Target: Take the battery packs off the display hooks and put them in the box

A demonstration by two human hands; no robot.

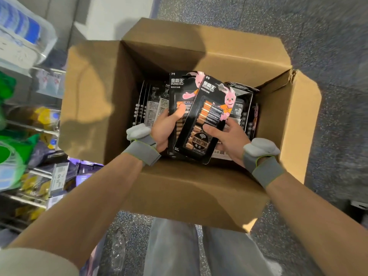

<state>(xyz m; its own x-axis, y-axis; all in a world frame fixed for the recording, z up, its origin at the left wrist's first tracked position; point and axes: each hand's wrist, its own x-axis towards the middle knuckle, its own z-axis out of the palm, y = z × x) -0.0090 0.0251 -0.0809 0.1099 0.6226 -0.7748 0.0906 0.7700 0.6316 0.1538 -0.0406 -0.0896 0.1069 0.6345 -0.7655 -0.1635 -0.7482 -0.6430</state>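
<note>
Two packs were held low in the open brown cardboard box (95,96).
The left hand (165,130) gripped the black carded battery pack marked 7 (180,86), thumb on its face. The right hand (229,140) pinched the black carded battery pack marked 5 (207,116), which overlapped it toward 3 o'clock. They seemed fanned apart so each could slot in among the stored packs (149,104) standing on edge at 10 o'clock.

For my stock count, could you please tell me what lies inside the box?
Battery packs stand inside the box; held packs hide the middle and bottom.
</note>
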